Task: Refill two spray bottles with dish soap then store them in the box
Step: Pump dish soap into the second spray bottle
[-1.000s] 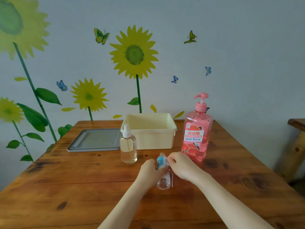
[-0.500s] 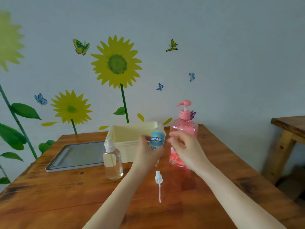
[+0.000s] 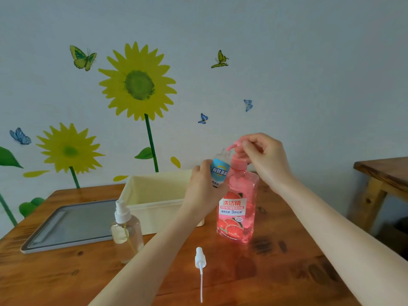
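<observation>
Item one: small spray bottle (image 3: 219,171), capless, held above the table (image 3: 287,272) by the left hand (image 3: 203,188), fingers wrapped round its blue-labelled body. Its long axis is near upright and leans right at the top, so the open neck points up at the spout of the pump head (image 3: 234,147); I judge that is to catch soap. The right hand (image 3: 262,155) curls over that pump head on the dish soap bottle (image 3: 237,208). The removed sprayer (image 3: 200,261) lies in front. The second spray bottle (image 3: 127,230) and the box (image 3: 154,195) stand to the left.
</observation>
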